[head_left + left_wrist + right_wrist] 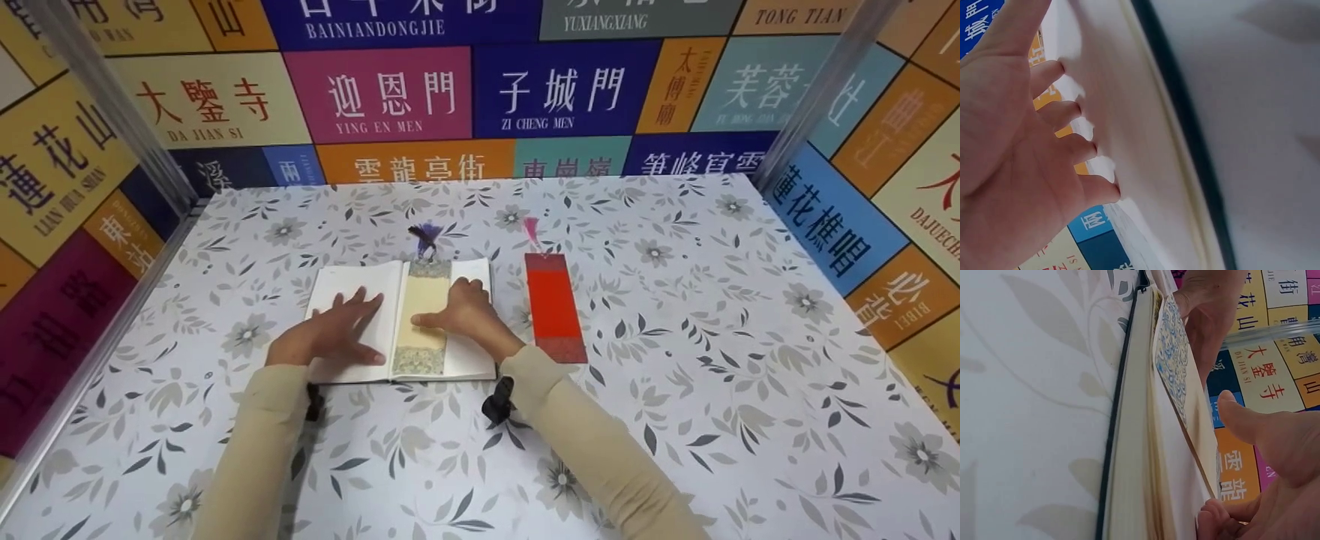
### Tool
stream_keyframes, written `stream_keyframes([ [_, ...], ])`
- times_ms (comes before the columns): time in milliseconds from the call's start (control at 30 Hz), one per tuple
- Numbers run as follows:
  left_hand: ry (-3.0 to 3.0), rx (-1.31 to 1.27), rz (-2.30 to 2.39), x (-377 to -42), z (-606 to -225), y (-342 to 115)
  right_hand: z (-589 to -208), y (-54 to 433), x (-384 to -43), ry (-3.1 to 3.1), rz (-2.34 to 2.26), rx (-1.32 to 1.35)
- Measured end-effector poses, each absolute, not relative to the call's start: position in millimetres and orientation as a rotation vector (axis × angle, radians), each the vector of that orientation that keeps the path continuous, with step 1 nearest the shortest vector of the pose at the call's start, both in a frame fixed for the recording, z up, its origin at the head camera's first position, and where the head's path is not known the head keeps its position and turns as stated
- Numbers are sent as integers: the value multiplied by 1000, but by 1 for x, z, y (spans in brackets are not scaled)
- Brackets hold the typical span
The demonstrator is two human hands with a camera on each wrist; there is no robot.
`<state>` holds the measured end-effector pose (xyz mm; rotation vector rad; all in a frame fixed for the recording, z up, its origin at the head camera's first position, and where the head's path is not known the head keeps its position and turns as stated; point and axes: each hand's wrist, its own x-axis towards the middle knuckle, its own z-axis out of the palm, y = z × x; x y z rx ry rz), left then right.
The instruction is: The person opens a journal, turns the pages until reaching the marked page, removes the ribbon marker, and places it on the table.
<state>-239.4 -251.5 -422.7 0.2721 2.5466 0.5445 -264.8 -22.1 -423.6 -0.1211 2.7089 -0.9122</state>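
An open notebook (352, 279) with blank white pages lies on the table. On its right page, close to the fold, rests a cream bookmark (426, 296) with patterned ends. From its far end a dark purple tassel (426, 237) reaches past the notebook. My left hand (328, 328) rests on the left page with fingers spread. Over the right page, my right hand (472, 313) has its thumb stretched across the bookmark. The right wrist view shows this thumb (1244, 417) apart from the bookmark, while bent fingers (1213, 517) touch down by its edge.
A red bookmark (555, 307) with a pink tassel (532, 231) lies right of the notebook. The table (675, 435) wears a floral cover. Panels with printed signs (379, 94) stand along its back and sides.
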Motion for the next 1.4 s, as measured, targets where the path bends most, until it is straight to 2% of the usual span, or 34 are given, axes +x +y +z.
stream_keyframes([
  [633,2535,231,523,-240,-425,-250,-410,-30,-257,2722,-552,-182],
  [1000,2540,276,547,-235,-423,-252,-409,-17,-257,2638,-888,-196],
  [1400,2546,330,594,-237,-424,-254,-381,14,-269,2491,-1314,-279],
])
